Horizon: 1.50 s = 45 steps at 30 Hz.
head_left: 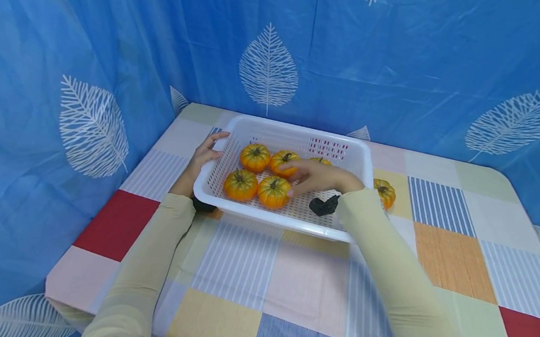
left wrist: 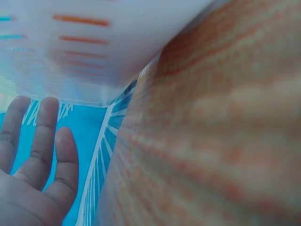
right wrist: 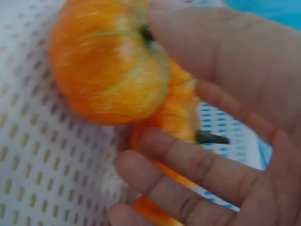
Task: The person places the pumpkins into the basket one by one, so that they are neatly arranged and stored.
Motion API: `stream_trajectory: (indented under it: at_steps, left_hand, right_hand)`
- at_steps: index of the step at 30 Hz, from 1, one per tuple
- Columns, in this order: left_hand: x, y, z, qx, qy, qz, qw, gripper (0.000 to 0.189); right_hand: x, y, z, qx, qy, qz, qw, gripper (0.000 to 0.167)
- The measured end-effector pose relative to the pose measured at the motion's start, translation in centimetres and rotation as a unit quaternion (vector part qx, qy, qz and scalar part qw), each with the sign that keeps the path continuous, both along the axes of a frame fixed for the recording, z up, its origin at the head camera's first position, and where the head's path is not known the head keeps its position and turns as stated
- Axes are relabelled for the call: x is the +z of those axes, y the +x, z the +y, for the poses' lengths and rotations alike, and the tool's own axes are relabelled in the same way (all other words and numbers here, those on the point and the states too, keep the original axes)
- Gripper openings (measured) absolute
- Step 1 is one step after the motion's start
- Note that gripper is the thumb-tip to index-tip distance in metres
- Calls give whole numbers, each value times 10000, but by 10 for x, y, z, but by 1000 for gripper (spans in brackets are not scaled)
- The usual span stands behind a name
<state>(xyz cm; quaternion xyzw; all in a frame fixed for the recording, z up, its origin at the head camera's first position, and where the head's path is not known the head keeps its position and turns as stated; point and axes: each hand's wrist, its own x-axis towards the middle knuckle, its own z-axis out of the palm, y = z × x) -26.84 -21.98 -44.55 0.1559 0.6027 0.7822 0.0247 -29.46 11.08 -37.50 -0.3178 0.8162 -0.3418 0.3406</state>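
In the head view a white plastic basket [head_left: 275, 220] with slotted walls holds several small orange pumpkins, among them a front-left one [head_left: 240, 185] and a front-middle one [head_left: 273, 193]. My left hand [head_left: 203, 156] is at the basket's left end, its fingers against the outer side near the rim; the left wrist view shows those fingers [left wrist: 44, 122] nearly straight. Inside the basket my right hand [head_left: 315, 176] reaches over the pumpkins, fingers spread. In the right wrist view its thumb overlaps the stem of a pumpkin [right wrist: 106, 66], while the other fingers extend loosely below, not curled round it.
Another pumpkin [head_left: 384, 193] lies on the table just right of the basket. A black object [head_left: 323, 205] shows below the right wrist. Patchwork cloth covers the table [head_left: 308, 280]; blue curtains [head_left: 329, 60] with white leaves hang behind and to the left.
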Motion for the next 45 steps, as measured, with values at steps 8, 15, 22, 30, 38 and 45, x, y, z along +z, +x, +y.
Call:
stream_trajectory:
  at_steps: [8,15,22,30,38,45]
  left_hand:
    - [1,2,1,21,-1,10,10000,54]
    - [0,1,1,69,-100,-19,9999,55]
    - [-3,-1,0,33,5,67,10000,56]
    - [-2,0,1,16,-97,87,9999,56]
    - [-1,-1,1,-40,43,36,10000,55]
    - [0,1,2,-156,270,-2,9995,54]
  right_hand:
    - [5,3,7,-472,49,389,9981,65]
    - [8,6,10,-769,-300,290,9962,61]
    - [10,6,13,-1052,-771,524,9901,52]
    - [15,8,20,-1725,-1369,533,9740,43]
    - [20,12,27,-2237,-2227,716,9462,40]
    - [32,19,31,-2579,-2845,902,9189,36]
